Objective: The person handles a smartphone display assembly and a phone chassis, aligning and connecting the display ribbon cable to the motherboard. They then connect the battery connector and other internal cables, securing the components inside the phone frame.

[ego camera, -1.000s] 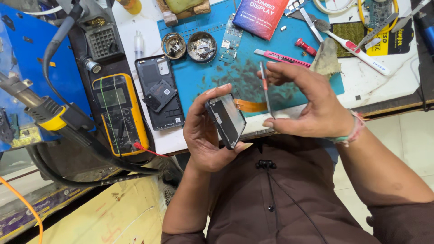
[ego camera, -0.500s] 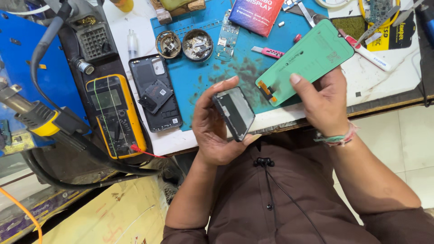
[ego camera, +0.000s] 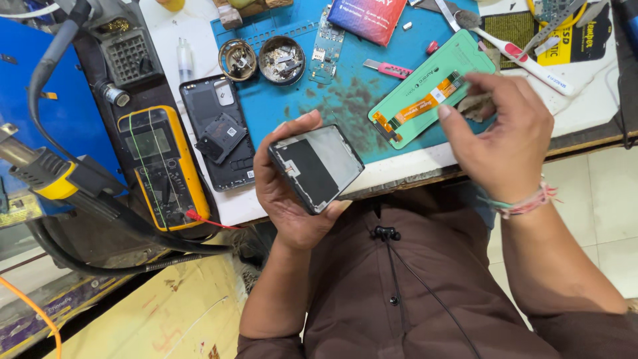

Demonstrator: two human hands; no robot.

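Observation:
My left hand (ego camera: 287, 193) grips a black phone frame (ego camera: 316, 167), held tilted above the bench's front edge with its open inner side up. My right hand (ego camera: 500, 129) pinches the right end of a green display panel (ego camera: 425, 100) whose back shows an orange flex cable; the panel lies almost flat over the blue work mat (ego camera: 332, 106). The two parts are apart, the panel to the upper right of the frame.
A black phone back cover (ego camera: 219, 136) lies left of the frame beside a yellow multimeter (ego camera: 163, 166). Two round metal dishes of small parts (ego camera: 262, 60), a green circuit board (ego camera: 325, 43), a pink cutter (ego camera: 389, 68) and a red-and-blue box (ego camera: 369, 16) sit on the mat. A hot-air handle (ego camera: 46, 176) lies far left.
My right hand turned the green panel from edge-on to flat and lowered it toward the mat. My left hand tilted the phone frame, so its inner side faces up more.

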